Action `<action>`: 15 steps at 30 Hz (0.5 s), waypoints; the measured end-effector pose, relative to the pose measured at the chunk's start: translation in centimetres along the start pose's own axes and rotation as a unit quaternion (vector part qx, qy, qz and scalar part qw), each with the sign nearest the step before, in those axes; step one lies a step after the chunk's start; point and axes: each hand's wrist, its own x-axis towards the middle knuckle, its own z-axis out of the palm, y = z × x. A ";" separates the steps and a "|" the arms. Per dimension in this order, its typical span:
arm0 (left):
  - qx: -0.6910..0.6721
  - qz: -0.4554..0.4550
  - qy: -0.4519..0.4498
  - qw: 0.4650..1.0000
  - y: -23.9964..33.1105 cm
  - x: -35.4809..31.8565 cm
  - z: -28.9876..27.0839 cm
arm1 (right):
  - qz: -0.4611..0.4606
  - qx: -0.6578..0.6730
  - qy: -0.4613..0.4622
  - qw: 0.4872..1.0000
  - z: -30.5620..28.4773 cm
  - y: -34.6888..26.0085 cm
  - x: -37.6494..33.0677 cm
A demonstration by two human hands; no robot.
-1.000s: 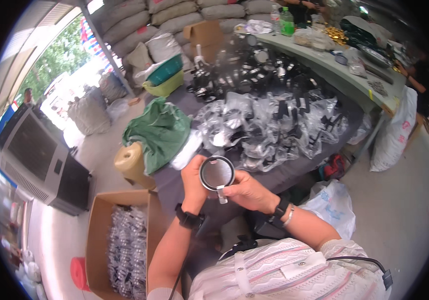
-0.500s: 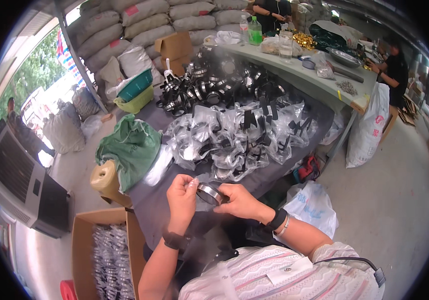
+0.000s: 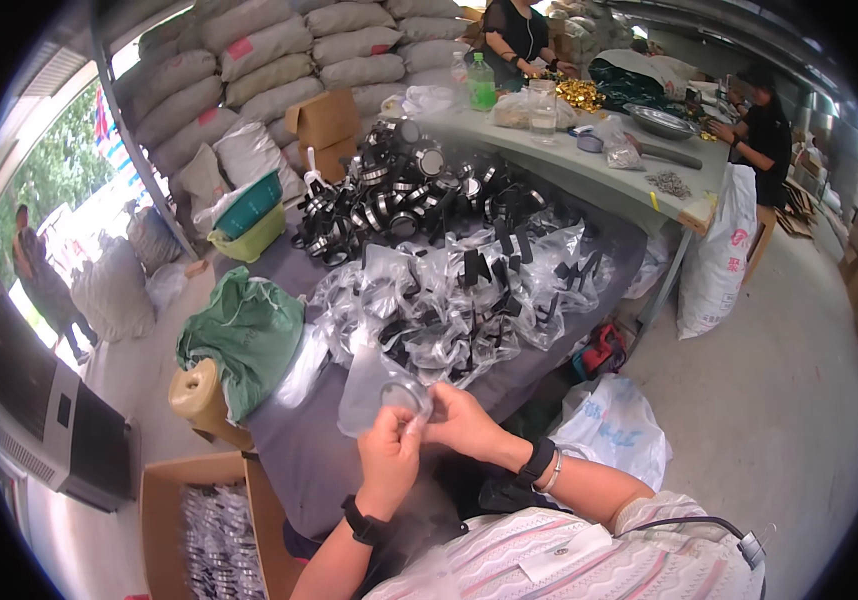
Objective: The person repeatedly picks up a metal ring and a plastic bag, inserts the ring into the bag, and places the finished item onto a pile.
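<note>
- Clock hub: the two hands; 12 o'clock is pointing toward the stacked sacks [image 3: 267, 55].
- Left hand [image 3: 390, 452]: is pinching the lower edge of a clear plastic bag [image 3: 359, 392], fingers closing narrowly.
- Right hand [image 3: 457, 424]: is gripping the bag's near-right edge, also narrowly.
- Workpiece: a round piece [image 3: 404, 397] is showing through the film, just at 11 o'clock; blur is hiding how fully it is sitting inside.
- Done: many bagged pieces [image 3: 469, 285] are lying heaped at 1 o'clock; wrapped rows [image 3: 217, 540] are filling part of the carton [image 3: 274, 525] at 8 o'clock.
- Left: a large heap of bare black-and-silver pieces [image 3: 389, 190] is lying farther off at 12 o'clock.
- Judgement: bagging is appearing well underway, with much remaining.
</note>
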 end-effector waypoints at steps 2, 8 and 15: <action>0.004 -0.001 -0.039 0.999 -0.7 -0.6 0.1 | 0.070 0.250 0.069 0.963 0.1 -0.4 0.2; -0.022 0.045 -0.110 0.993 -0.3 -1.2 0.5 | 0.097 0.337 -0.060 0.934 -1.1 2.5 0.3; -0.047 0.046 -0.190 0.979 -0.3 -1.1 0.3 | 0.092 0.363 -0.084 0.923 -1.7 1.4 0.1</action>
